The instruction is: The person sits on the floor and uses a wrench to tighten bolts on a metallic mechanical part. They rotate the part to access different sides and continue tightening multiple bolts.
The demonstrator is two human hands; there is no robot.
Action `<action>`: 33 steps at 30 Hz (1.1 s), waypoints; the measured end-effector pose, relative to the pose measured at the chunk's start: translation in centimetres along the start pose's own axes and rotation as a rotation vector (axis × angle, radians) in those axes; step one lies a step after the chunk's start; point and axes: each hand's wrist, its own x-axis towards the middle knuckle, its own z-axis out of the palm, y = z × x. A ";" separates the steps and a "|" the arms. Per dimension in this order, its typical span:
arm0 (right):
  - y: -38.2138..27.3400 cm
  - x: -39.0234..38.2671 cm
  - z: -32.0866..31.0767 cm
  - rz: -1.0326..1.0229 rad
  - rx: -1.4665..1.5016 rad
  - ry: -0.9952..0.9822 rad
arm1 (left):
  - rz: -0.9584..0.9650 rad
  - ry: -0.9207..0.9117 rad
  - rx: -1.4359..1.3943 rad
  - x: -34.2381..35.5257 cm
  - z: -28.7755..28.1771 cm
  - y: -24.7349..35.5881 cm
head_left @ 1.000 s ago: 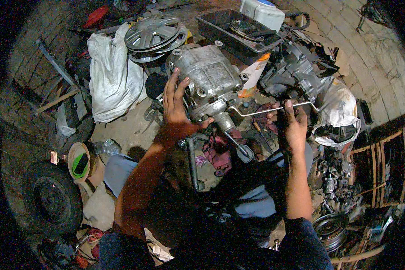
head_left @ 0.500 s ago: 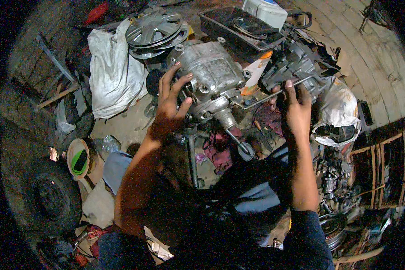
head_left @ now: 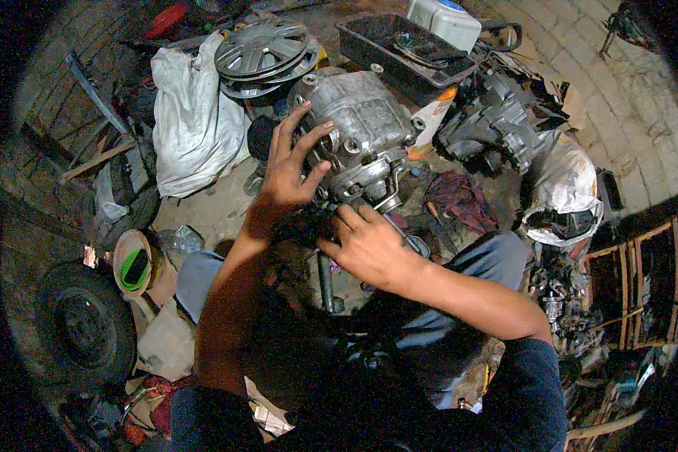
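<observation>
A grey cast-metal gearbox housing (head_left: 361, 113) sits on the ground in front of me, its narrow end toward me. My left hand (head_left: 288, 169) rests against the housing's left side, fingers stretched and apart. My right hand (head_left: 373, 252) is closed, back upward, just below the narrow end, with its fingers curled. From under those fingers a bent metal rod (head_left: 389, 202), like a cranked wrench handle, runs up to the housing's end. The rest of the rod is hidden by the hand. Below my right hand a dark metal bar (head_left: 326, 285) stands out near my legs.
Wheel covers (head_left: 267, 49) and a white sack (head_left: 196, 120) lie left of the housing. Behind it is a black tray (head_left: 399, 56). A second gearbox casing (head_left: 490, 124) and a dark red rag (head_left: 459, 200) are to the right. A tyre (head_left: 83, 324) lies far left.
My right hand has swung the bent rod from the right of the housing round toward me and to the left. My left hand has stayed on the housing's side.
</observation>
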 end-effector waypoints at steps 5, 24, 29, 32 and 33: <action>1.0 -1.2 -2.5 -0.121 0.030 0.080 | -0.018 0.009 -0.012 -0.1 -0.1 0.2; 5.9 -7.4 -5.5 0.834 0.995 0.984 | -0.015 0.052 -0.017 -0.6 0.7 -0.3; 10.3 -9.7 -1.5 1.085 1.201 1.138 | 0.009 0.076 -0.049 -0.1 1.0 -0.1; 10.9 -9.7 -0.4 1.238 1.312 1.098 | 0.006 0.068 -0.054 -0.2 1.0 0.0; 11.1 -9.8 -0.1 1.242 1.483 1.115 | -0.001 0.063 -0.056 -0.2 1.0 0.0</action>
